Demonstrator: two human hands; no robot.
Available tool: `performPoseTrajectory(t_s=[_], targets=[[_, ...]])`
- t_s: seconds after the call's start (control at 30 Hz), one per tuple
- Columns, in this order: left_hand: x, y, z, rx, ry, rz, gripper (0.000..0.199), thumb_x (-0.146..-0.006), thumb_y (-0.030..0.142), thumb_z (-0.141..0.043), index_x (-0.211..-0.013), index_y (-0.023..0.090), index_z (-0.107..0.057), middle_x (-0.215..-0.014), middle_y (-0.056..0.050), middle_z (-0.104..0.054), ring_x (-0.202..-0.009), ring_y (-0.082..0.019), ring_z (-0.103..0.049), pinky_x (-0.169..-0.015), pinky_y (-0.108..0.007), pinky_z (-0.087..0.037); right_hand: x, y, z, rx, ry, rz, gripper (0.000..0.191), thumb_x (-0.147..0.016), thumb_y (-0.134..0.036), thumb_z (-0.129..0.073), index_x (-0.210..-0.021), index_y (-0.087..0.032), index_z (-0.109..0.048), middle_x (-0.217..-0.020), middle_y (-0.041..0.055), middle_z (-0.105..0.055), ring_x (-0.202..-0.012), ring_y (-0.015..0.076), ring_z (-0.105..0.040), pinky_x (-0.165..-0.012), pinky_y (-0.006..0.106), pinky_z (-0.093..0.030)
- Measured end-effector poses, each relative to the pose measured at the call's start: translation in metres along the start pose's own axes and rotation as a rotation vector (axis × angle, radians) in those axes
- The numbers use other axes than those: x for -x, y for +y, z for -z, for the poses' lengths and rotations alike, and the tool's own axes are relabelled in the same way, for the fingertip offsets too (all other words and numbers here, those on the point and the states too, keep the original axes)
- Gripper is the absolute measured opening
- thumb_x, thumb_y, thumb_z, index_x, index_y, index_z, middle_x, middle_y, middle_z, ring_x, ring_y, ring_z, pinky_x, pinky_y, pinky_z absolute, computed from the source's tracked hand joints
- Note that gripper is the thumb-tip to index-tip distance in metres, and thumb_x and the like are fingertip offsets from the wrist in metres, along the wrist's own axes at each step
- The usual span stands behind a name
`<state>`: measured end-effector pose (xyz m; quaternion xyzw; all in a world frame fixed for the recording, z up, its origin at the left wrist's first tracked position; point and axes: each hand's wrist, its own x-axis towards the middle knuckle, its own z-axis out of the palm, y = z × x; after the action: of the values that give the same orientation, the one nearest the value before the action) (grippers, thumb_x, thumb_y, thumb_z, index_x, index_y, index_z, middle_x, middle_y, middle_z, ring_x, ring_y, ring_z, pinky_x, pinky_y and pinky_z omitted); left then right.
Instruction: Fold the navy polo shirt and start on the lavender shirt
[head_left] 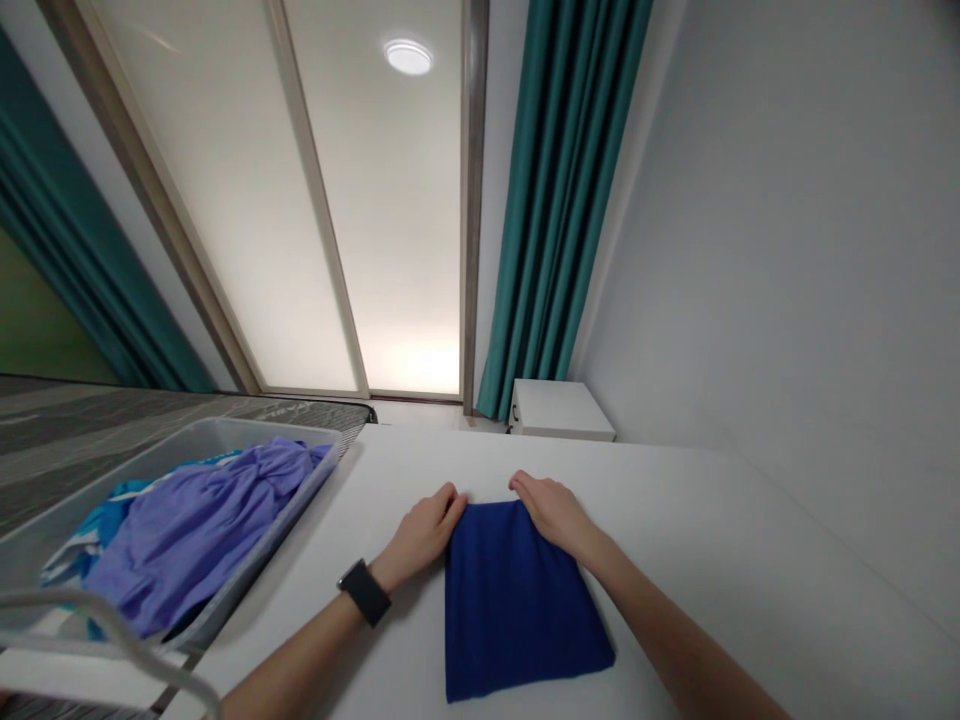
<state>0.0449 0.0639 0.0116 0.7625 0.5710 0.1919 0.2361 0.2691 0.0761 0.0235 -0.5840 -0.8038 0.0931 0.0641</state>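
A dark blue cloth (521, 610), folded into a rough rectangle, lies flat on the white table (390, 470). At its far left corner is my left hand (424, 525), fingers closed on the edge, with a black watch on the wrist. My right hand (551, 510) is at the far right corner, its fingers curled over the cloth's edge. The near edge of the cloth lies free on the table and slants slightly.
On the left, a translucent plastic bin (300, 515) holds purple cloth (202, 530) and blue-and-white cloth (112, 520). A grey cable (112, 620) crosses the lower left. Beyond the table stands a white cabinet (562, 408), near a teal curtain (566, 200) and a wall.
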Motion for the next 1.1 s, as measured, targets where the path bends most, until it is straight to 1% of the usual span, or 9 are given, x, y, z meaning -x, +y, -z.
performPoseTrajectory(t_s=[0.13, 0.43, 0.63, 0.73, 0.8, 0.87, 0.93, 1.03, 1.1], targets=[[-0.003, -0.004, -0.003, -0.024, 0.013, -0.015, 0.032, -0.097, 0.043, -0.031, -0.075, 0.023, -0.044, -0.073, -0.003, -0.062, -0.07, -0.021, -0.059, -0.065, -0.029, -0.035, -0.004, -0.003, -0.004, 0.091, -0.035, -0.051, 0.035, -0.104, -0.033, -0.023, -0.112, -0.024, -0.056, -0.1, 0.0083, -0.071, -0.093, 0.0218, -0.066, -0.072, 0.027, -0.038], [-0.007, -0.015, 0.003, 0.021, 0.013, -0.03, 0.037, -0.095, 0.046, -0.03, -0.071, 0.023, -0.044, -0.073, -0.003, -0.062, -0.07, -0.02, -0.057, -0.066, -0.03, -0.036, -0.016, -0.006, -0.006, 0.135, -0.059, -0.046, 0.039, -0.103, -0.033, -0.023, -0.105, -0.022, -0.06, -0.098, 0.0109, -0.072, -0.089, 0.0248, -0.068, -0.071, 0.03, -0.041], [-0.006, -0.013, -0.001, 0.022, 0.05, -0.025, 0.027, -0.095, 0.038, -0.035, -0.077, 0.022, -0.047, -0.075, -0.004, -0.063, -0.072, -0.021, -0.059, -0.067, -0.03, -0.039, -0.01, -0.009, -0.016, 0.126, -0.031, -0.036, 0.037, -0.103, -0.031, -0.021, -0.113, -0.02, -0.055, -0.097, 0.0116, -0.071, -0.086, 0.0249, -0.067, -0.07, 0.031, -0.042], [-0.005, -0.011, -0.004, -0.003, 0.089, -0.053, 0.026, -0.095, 0.033, -0.037, -0.078, 0.02, -0.052, -0.08, -0.006, -0.064, -0.075, -0.021, -0.06, -0.07, -0.03, -0.041, -0.011, -0.005, -0.017, 0.098, -0.019, -0.015, 0.036, -0.104, -0.028, -0.021, -0.114, -0.021, -0.055, -0.102, 0.0088, -0.07, -0.092, 0.0212, -0.065, -0.076, 0.029, -0.043], [-0.005, -0.012, -0.005, -0.036, 0.102, -0.08, 0.028, -0.095, 0.03, -0.037, -0.077, 0.019, -0.055, -0.082, -0.007, -0.063, -0.078, -0.021, -0.059, -0.073, -0.03, -0.041, -0.01, -0.003, -0.011, 0.082, -0.008, -0.003, 0.035, -0.103, -0.025, -0.024, -0.115, -0.02, -0.056, -0.108, 0.0079, -0.067, -0.099, 0.0188, -0.063, -0.082, 0.027, -0.042], [-0.006, -0.013, -0.005, -0.059, 0.1, -0.102, 0.031, -0.096, 0.028, -0.036, -0.076, 0.018, -0.058, -0.083, -0.008, -0.062, -0.079, -0.02, -0.059, -0.075, -0.03, -0.042, -0.005, -0.005, -0.002, 0.103, 0.04, 0.0, 0.034, -0.102, -0.023, -0.027, -0.118, -0.018, -0.057, -0.113, 0.0098, -0.065, -0.106, 0.0201, -0.059, -0.088, 0.029, -0.04], [-0.006, -0.014, -0.005, -0.065, 0.09, -0.108, 0.033, -0.096, 0.028, -0.037, -0.075, 0.017, -0.06, -0.083, -0.008, -0.062, -0.078, -0.02, -0.059, -0.076, -0.03, -0.042, 0.006, -0.013, 0.006, 0.155, 0.12, 0.014, 0.034, -0.1, -0.022, -0.031, -0.12, -0.016, -0.058, -0.116, 0.0126, -0.063, -0.111, 0.0242, -0.056, -0.093, 0.035, -0.039], [-0.007, -0.016, -0.004, -0.066, 0.084, -0.104, 0.033, -0.096, 0.027, -0.039, -0.075, 0.017, -0.061, -0.082, -0.008, -0.062, -0.077, -0.02, -0.059, -0.074, -0.03, -0.042, 0.029, -0.033, 0.006, 0.168, 0.202, 0.103, 0.039, -0.101, -0.031, -0.033, -0.127, -0.015, -0.056, -0.125, 0.0146, -0.06, -0.118, 0.0274, -0.052, -0.101, 0.041, -0.036], [-0.007, -0.016, -0.005, -0.074, 0.086, -0.102, 0.033, -0.097, 0.026, -0.039, -0.076, 0.017, -0.062, -0.082, -0.008, -0.062, -0.078, -0.02, -0.059, -0.075, -0.029, -0.042, 0.042, -0.044, -0.003, 0.129, 0.198, 0.146, 0.047, -0.101, -0.042, -0.034, -0.134, -0.016, -0.052, -0.138, 0.0152, -0.053, -0.128, 0.029, -0.045, -0.108, 0.045, -0.03]])
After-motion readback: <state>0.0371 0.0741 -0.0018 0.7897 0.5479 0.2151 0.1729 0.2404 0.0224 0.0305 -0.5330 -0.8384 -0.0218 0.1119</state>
